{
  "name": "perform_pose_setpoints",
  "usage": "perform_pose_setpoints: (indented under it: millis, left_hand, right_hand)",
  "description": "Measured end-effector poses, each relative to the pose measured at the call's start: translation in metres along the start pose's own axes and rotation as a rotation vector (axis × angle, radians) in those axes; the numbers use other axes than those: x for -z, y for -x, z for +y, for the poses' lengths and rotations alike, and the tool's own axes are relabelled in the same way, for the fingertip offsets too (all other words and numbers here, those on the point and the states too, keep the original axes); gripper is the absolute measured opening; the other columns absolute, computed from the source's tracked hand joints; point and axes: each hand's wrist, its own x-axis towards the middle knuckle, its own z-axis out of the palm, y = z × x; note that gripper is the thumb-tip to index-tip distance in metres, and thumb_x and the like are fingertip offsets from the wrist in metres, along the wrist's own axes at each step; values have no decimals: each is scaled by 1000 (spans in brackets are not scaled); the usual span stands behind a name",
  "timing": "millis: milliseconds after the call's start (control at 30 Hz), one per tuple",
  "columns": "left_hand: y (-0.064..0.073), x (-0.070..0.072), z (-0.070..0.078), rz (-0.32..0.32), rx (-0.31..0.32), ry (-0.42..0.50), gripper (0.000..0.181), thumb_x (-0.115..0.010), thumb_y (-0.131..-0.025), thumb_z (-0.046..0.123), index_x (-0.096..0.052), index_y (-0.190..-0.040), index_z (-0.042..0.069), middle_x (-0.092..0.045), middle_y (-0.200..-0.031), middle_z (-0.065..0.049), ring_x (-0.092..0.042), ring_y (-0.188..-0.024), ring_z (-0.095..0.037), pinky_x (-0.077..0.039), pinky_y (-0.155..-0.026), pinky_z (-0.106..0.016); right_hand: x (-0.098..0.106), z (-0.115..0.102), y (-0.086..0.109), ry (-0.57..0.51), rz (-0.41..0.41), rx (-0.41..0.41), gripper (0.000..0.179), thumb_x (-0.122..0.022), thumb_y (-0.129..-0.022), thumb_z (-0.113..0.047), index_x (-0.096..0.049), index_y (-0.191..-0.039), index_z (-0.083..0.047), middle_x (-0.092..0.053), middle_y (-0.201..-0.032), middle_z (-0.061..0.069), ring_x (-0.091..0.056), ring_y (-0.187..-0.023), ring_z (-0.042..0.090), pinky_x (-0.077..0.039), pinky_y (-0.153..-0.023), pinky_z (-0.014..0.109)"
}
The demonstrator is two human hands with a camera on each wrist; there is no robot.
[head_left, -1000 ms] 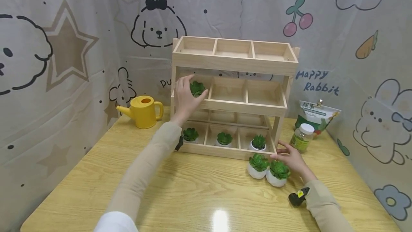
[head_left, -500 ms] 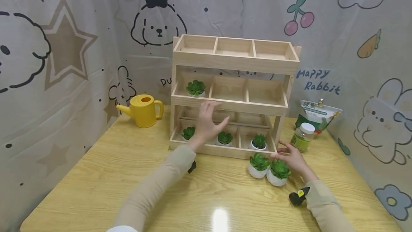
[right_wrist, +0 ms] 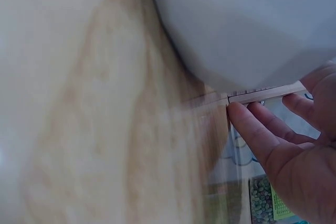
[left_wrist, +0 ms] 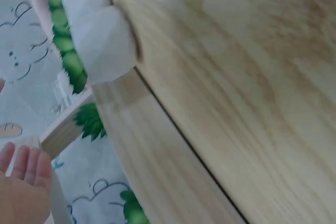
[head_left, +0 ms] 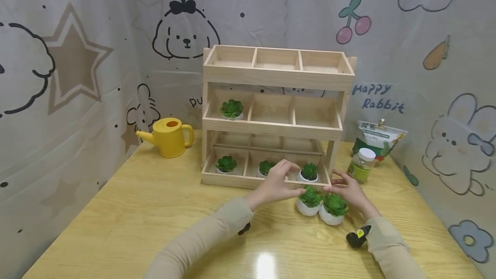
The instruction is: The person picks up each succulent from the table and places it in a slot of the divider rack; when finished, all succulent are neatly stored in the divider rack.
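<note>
My left hand [head_left: 276,183] hovers in front of the wooden rack's bottom tier [head_left: 224,178], fingers spread and holding nothing. Its thumb tip overlaps the left one of two potted succulents [head_left: 308,208] standing on the table. Beside that pot is a second potted succulent [head_left: 332,214], also in a white pot. My right hand [head_left: 351,192] stays at the rack's lower right corner, its fingertips against the end of the wood [right_wrist: 233,98]. Each bottom compartment holds one potted succulent, the middle one partly hidden by my left hand. Another potted succulent [head_left: 232,109] sits in the middle tier's left compartment.
At the left back stands a yellow watering can [head_left: 170,137]. Behind my right hand are a lidded jar [head_left: 361,166] with a green label and a clipped bag [head_left: 379,137]. A printed cloth [head_left: 255,20] hangs behind the rack.
My left hand has let go of the succulent in the middle tier's left compartment and come down and right toward the two loose pots. My right hand stays at the corner.
</note>
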Motion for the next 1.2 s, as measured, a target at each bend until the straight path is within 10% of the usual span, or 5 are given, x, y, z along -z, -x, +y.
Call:
perform_pose_setpoints:
  millis: [367,1200]
  left_hand:
    - [0,-19,5,-280,215,-34,72,-86,-69,35,-50,-124,5,-59,-115,-5,-56,-105,-16,-47,-86,-18]
    - [-10,-52,-7,-387,325,-48,69,-90,-63,28,-58,-121,10,-67,-110,-2,-61,-97,-8,-47,-86,-16]
  right_hand:
    - [-1,0,2,9,-13,-18,81,-67,-90,-31,-23,-149,2,-50,-131,35,-59,-111,40,-53,-78,38]
    - [0,0,0,6,-14,-31,82,-68,-89,-31,-23,-149,1,-50,-131,35,-60,-109,39,-53,-78,38]
